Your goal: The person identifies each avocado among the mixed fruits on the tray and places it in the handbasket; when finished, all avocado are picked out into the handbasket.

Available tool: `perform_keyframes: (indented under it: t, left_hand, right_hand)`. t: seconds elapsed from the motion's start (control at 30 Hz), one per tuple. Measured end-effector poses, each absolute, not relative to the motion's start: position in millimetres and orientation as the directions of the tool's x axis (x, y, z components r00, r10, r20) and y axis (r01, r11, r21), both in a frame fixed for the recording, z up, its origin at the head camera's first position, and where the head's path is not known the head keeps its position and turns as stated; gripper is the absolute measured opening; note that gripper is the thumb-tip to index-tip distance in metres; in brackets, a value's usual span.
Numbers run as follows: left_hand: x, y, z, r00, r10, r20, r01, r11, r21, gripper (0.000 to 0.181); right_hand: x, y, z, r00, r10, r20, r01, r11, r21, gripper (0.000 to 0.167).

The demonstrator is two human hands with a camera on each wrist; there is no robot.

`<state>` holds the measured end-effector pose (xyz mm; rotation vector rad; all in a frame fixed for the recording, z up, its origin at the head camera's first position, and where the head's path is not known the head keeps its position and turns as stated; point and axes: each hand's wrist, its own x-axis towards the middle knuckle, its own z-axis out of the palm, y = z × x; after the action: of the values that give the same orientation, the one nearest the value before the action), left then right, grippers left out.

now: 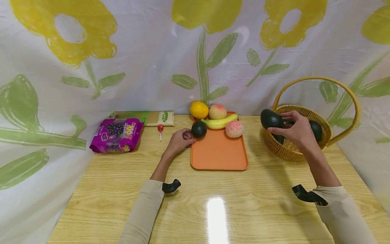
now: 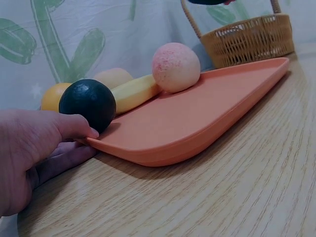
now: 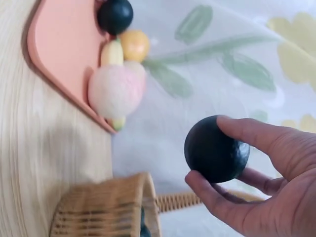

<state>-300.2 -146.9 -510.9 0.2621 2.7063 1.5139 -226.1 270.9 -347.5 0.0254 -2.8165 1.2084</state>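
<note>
My right hand [image 1: 297,130] grips a dark green avocado [image 1: 271,119] between thumb and fingers, above the left rim of a wicker basket [image 1: 284,154]. More avocados [image 1: 315,130] lie in that basket. At the left edge of an orange tray [image 1: 219,154], my left hand [image 1: 180,142] pinches the rim, thumb on top and fingers underneath, as the left wrist view shows. Right beside that thumb sits another avocado [image 2: 88,104] on the tray. Behind it are a lemon [image 1: 199,109], a banana [image 1: 217,123], a smooth peach [image 1: 217,111] and a speckled pink peach [image 1: 234,129].
Left of the tray lie a purple snack bag [image 1: 117,135], a red lollipop [image 1: 160,128] and a flat green-and-tan packet [image 1: 149,118]. The basket's tall handle [image 1: 357,105] arches over it. A flower-printed cloth [image 1: 146,61] hangs behind the wooden table [image 1: 170,210].
</note>
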Motion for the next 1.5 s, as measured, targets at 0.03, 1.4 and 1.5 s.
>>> perform_keyframes:
  t: [0.03, 1.4, 1.5]
  left_hand:
    - [-300, -147, -511, -0.985, 0.162, 0.056, 0.132, 0.514, 0.847, 0.050]
    - [-299, -147, -508, -0.984, 0.169, 0.064, 0.144, 0.523, 0.840, 0.050]
    - [-299, -147, -508, -0.983, 0.171, 0.063, 0.145, 0.520, 0.842, 0.051]
  right_hand:
    - [-225, 275, -347, -0.997, 0.027, 0.074, -0.034, 0.695, -0.718, 0.074]
    - [-235, 343, -392, -0.994, 0.004, -0.110, 0.043, 0.934, -0.355, 0.063]
    - [-234, 345, -392, -0.994, 0.018, -0.105, 0.054, 0.933, -0.356, 0.060]
